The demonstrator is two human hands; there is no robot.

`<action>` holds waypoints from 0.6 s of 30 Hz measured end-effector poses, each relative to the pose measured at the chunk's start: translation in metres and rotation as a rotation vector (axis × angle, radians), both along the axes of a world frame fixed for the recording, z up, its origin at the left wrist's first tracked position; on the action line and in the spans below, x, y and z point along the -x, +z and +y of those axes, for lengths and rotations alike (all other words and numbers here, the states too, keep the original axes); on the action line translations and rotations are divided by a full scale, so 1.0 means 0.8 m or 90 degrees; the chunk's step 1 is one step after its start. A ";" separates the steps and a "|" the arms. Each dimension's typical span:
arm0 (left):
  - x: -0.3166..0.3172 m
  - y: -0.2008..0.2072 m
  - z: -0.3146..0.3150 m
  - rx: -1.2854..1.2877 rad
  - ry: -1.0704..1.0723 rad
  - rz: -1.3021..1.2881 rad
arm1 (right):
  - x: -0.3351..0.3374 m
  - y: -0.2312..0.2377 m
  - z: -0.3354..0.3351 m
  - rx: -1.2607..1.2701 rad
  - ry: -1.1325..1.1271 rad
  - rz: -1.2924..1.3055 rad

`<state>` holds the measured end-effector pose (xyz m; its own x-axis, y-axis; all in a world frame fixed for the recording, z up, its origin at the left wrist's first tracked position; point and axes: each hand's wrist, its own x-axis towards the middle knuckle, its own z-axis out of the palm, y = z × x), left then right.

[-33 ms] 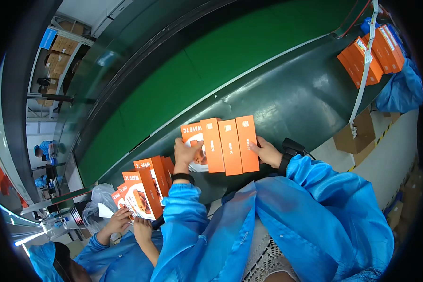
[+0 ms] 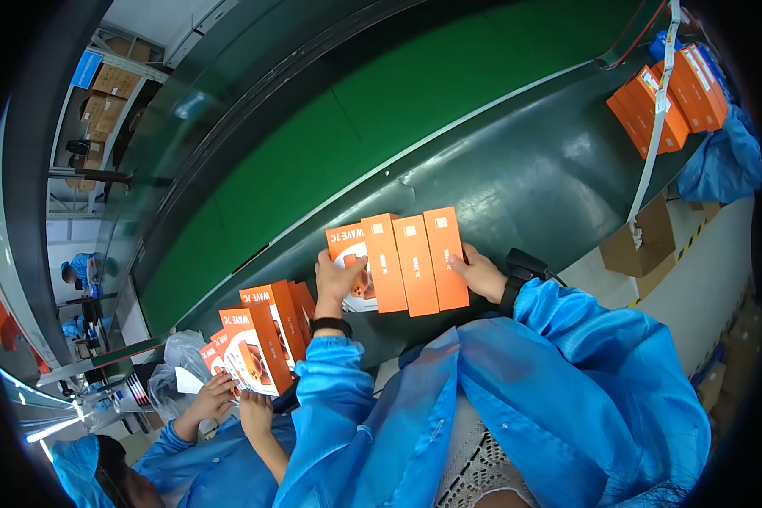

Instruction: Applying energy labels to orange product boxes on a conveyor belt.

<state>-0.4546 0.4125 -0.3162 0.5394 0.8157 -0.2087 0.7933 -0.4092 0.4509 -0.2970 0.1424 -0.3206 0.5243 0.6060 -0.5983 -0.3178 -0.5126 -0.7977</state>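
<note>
Three orange product boxes stand side by side on the dark green work surface, their narrow sides facing up. The leftmost also shows its printed front with a product picture. My left hand presses against that front, thumb and fingers spread over it. At the other end of the row, my right hand holds the outer side of the rightmost box, thumb on its narrow side. Between them my hands grip the row from both ends. Each wrist wears a black band.
To my left, a co-worker's hands touch another row of orange boxes. More orange boxes stand at the far right behind a white strip. A green conveyor belt runs beyond the work surface. An open carton sits at right.
</note>
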 end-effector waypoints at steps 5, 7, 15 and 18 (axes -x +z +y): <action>0.002 0.048 -0.020 0.520 0.217 -0.261 | -0.010 -0.001 -0.006 0.021 0.038 -0.013; 0.002 0.051 -0.023 0.542 0.228 -0.294 | -0.012 -0.013 -0.012 -0.002 0.018 -0.024; -0.046 0.075 -0.074 0.479 0.094 -0.344 | -0.061 0.041 -0.044 0.035 -0.052 0.157; -0.078 0.055 -0.115 0.411 0.022 -0.235 | -0.082 0.015 -0.062 0.033 -0.054 0.110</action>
<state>-0.3919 0.3209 -0.2724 0.6433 0.6103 -0.4623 0.5512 0.0500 0.8329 -0.2317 0.0927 -0.3089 0.4590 0.5307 -0.7125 -0.4911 -0.5167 -0.7013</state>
